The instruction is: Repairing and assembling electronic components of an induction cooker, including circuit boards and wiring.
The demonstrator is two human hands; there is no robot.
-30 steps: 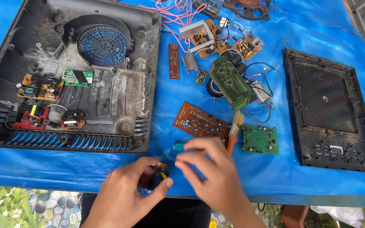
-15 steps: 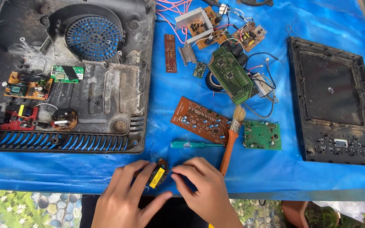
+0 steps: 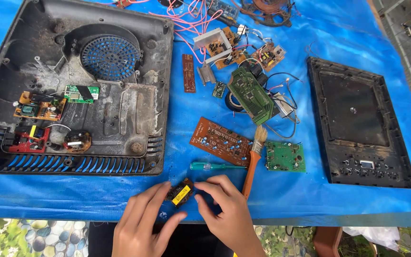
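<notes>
Item: small dark component with yellow label [image 3: 180, 194], at the near edge of the worktop [image 3: 310, 200], lifted just clear of the blue sheet.

Held by: left hand [image 3: 141, 226] and right hand [image 3: 224, 209]; fingers of both clamped on it, left from below and the side, right from the other end.

Change noted: half a second ago the part stood more upright between the hands; it now lies tilted with the yellow face turned up toward the camera. Judged to be under inspection rather than being set down.

Adjacent: green-handled screwdriver [image 3: 215, 166] just beyond the hands; orange-handled brush [image 3: 253, 162] beside the right hand; brown circuit board [image 3: 220, 141]; green circuit board [image 3: 285, 156].

Further: black appliance base with fan grille [image 3: 120, 109] at the left edge; dark top panel [image 3: 357, 119] toward the right edge.
</notes>
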